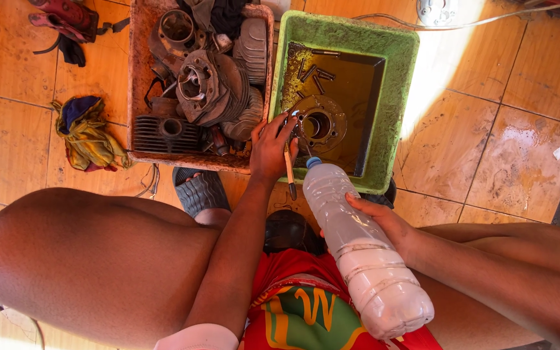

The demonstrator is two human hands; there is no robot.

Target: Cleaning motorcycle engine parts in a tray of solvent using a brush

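Observation:
My left hand [271, 146] reaches over the near edge of a green tub [396, 84] and holds a thin brush [290, 176] against a round metal engine part [321, 123] lying in dark oily liquid. Several bolts [315, 72] lie in the same liquid at the far side. My right hand [384, 220] grips a clear plastic bottle [358, 246] with cloudy liquid, tipped so its blue-ringed mouth points down at the tub's near edge.
A rusty tray [139, 78] left of the tub holds several grimy engine cylinders and finned parts. Coloured rags [85, 133] lie on the orange tiled floor at left. A sandal [199, 189] sits under the tray's edge. My bare knees frame the lower view.

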